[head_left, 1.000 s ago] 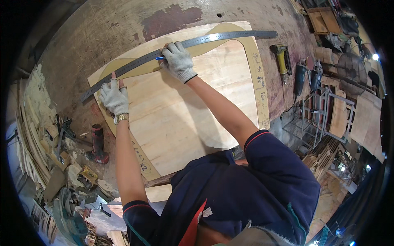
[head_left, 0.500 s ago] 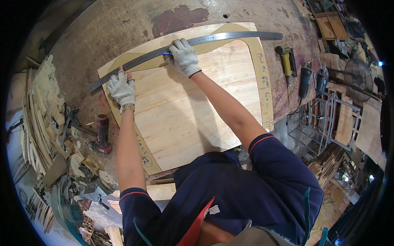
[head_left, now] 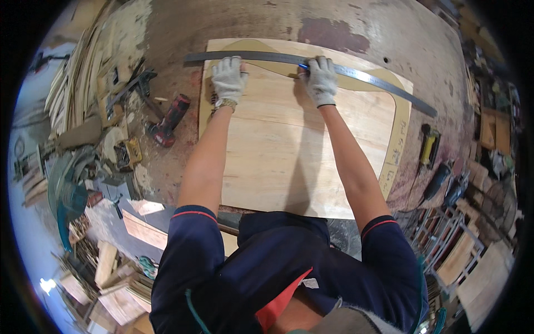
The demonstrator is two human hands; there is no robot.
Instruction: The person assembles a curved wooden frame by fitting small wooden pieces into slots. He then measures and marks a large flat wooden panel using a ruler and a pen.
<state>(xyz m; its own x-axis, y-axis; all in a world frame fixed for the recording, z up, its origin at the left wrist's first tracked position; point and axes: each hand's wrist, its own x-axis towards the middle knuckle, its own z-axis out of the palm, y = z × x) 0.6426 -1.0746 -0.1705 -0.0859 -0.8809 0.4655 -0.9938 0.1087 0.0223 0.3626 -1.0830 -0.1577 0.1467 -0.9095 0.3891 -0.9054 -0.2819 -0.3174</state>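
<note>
A long steel ruler lies across the far part of a pale plywood board and juts past it at both sides. Under the ruler is a yellow-brown curved template with handwriting on its right strip. My left hand, in a pale work glove, rests its outstretched fingers on the ruler's left part. Gloved likewise, my right hand is closed around a blue pen near the ruler's middle, at its near edge. The pen's tip is too small to make out.
A red-and-black cordless drill lies on the worn workbench, left of the board. To the right are a yellow-and-black tool and a dark power tool. Wood strips are stacked at the far left.
The whole view has turned, so bench and board sit differently in the picture. My right hand, with the pen, has shifted slightly right along the ruler. My left hand stays near its left end.
</note>
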